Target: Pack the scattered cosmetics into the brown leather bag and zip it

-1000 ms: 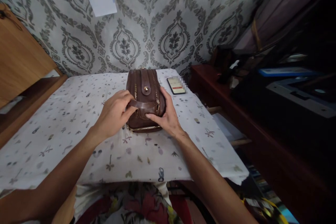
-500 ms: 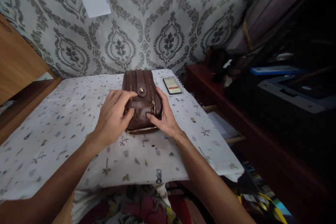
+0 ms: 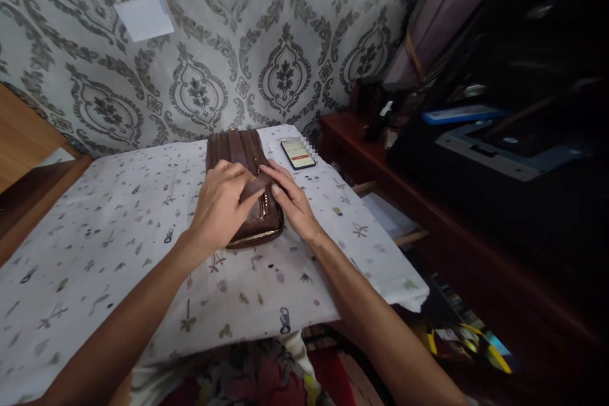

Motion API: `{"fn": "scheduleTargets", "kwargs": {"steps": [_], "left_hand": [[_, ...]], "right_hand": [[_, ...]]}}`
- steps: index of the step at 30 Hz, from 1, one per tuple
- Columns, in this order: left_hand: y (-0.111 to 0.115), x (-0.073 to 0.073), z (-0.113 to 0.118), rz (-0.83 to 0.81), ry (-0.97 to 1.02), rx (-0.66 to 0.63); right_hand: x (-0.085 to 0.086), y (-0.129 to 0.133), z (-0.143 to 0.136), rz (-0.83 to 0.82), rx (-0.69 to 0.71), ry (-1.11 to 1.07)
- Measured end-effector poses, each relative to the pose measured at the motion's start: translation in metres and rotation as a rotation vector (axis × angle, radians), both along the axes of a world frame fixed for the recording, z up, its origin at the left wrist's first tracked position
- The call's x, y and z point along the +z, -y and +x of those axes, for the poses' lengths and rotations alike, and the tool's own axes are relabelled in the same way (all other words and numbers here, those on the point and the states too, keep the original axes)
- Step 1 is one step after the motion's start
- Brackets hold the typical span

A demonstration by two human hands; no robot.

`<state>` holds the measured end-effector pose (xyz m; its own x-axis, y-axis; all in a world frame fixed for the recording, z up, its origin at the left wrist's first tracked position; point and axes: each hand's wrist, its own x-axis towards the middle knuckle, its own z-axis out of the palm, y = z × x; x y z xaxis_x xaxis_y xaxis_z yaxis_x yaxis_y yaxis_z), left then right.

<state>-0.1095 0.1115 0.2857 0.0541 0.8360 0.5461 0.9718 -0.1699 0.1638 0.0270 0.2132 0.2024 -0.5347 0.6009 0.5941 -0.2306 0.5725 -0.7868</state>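
A brown leather bag (image 3: 245,149) with gold zips lies on the white patterned cloth of the table (image 3: 143,247). My left hand (image 3: 224,203) reaches over the bag from the left, its thumb and fingers closed on the bag's strap. At the bag's right side is my right hand (image 3: 291,203), its fingers bent together at the strap's right end, by the zip. The fingertips of both hands are close together. Part of the bag's top is hidden under my left hand.
A phone (image 3: 299,154) with a lit screen lies right of the bag. Patterned wallpaper with a white paper (image 3: 145,18) rises behind. A dark red desk (image 3: 352,136) stands at the right, a wooden cabinet (image 3: 28,139) at the left.
My right hand has moved from the bag's side up to the strap, beside my left fingers. My left hand now covers the gold stud. The view has shifted slightly right.
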Motion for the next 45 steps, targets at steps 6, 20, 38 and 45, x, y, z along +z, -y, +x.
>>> {"fn": "scheduleTargets", "kwargs": {"steps": [6,20,38,45], "left_hand": [[0.0,-0.004,0.001,0.054,0.098,0.001],[0.01,-0.005,0.002,-0.007,0.076,-0.128],[0.018,-0.008,0.0,-0.061,-0.064,-0.255],[0.026,-0.016,0.003,-0.101,-0.134,-0.277]], "right_hand": [[-0.003,0.002,-0.003,0.086,-0.06,0.04],[-0.004,0.004,-0.004,0.098,-0.101,0.07],[-0.003,0.005,-0.004,0.121,-0.103,0.062],[-0.003,0.006,-0.004,0.114,-0.116,0.084]]}}
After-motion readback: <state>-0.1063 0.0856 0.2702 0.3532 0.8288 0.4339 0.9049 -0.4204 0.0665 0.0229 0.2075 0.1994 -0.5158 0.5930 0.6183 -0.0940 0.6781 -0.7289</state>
